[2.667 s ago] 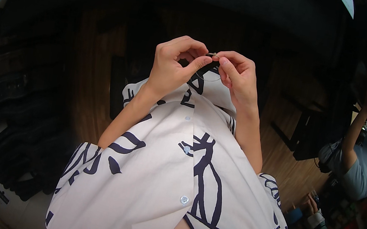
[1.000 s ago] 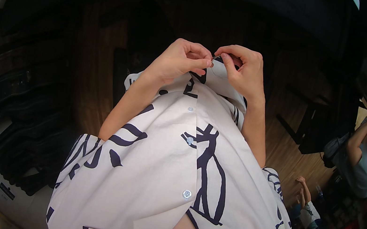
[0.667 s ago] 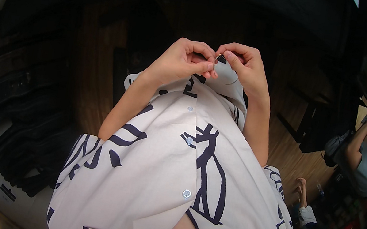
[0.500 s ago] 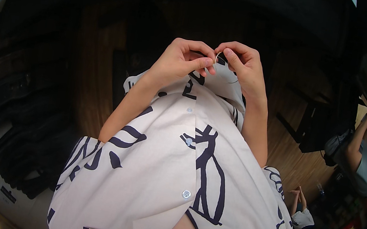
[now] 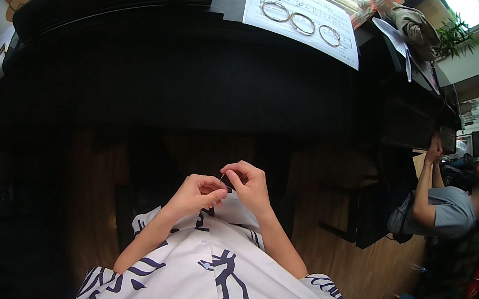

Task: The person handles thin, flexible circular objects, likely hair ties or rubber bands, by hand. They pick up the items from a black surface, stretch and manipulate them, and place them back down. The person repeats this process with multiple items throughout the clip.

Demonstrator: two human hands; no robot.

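Observation:
My left hand (image 5: pixel 197 195) and my right hand (image 5: pixel 250 186) meet over my lap, low in the middle of the view. Between their fingertips is a thin curved wire (image 5: pixel 222 178), small and mostly covered by the fingers. Both hands are closed in a pinch, the thumbs against the index fingers. Far in front of them, three thin metallic wire coils (image 5: pixel 301 33) lie in a row on a white printed music sheet (image 5: pixel 259 17).
A broad black table or piano-like body (image 5: pixel 201 76) spans the space ahead. At the far right are papers (image 5: pixel 395 40), a cloth bundle (image 5: pixel 415 27) and a green plant (image 5: pixel 456 36). A seated person in grey (image 5: pixel 447 211) is at the right, beside a dark stool (image 5: pixel 365 218).
The view has tilted up, bringing the black surface, music sheet and wire coils into sight. My hands now appear lower in the picture, still pinching the thin wire.

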